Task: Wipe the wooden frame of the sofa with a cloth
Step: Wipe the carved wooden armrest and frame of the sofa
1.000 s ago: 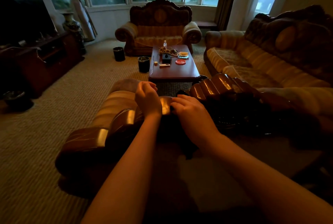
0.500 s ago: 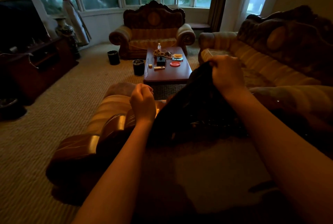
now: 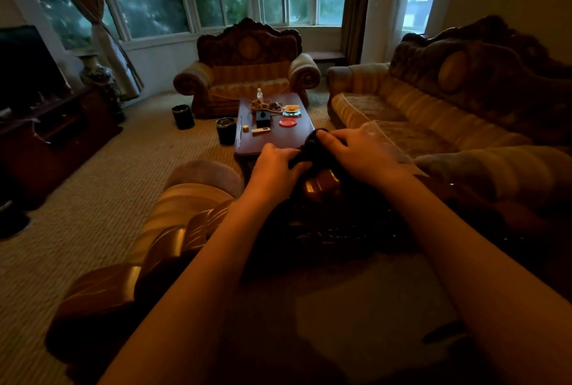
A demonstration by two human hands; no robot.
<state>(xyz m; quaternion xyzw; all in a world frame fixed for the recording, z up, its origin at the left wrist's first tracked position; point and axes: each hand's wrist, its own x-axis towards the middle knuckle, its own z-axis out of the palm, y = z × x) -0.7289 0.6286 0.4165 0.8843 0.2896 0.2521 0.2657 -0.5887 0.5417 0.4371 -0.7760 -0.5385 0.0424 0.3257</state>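
The carved, glossy wooden frame [image 3: 173, 239] of the sofa back runs across the foreground below my arms. A dark cloth [image 3: 315, 149] is bunched up just above the top of the frame. My left hand [image 3: 272, 165] pinches its left end. My right hand [image 3: 359, 152] grips its right part, fingers curled over the bundle. Both hands are close together, above the shiny crest of the frame [image 3: 318, 186]. The lower part of the cloth blends into the dark carving and is hard to make out.
Beyond the sofa stands a low table [image 3: 278, 140] with a bottle, trays and small items. Two dark bins [image 3: 226, 131] stand on the carpet to its left. An armchair [image 3: 247, 72] faces me, a long sofa [image 3: 433, 100] lines the right, a TV cabinet [image 3: 46, 131] the left.
My right hand, which had lifted the cloth up and to the right, has come back down to the left. The cloth is now gathered into a bundle between both hands.
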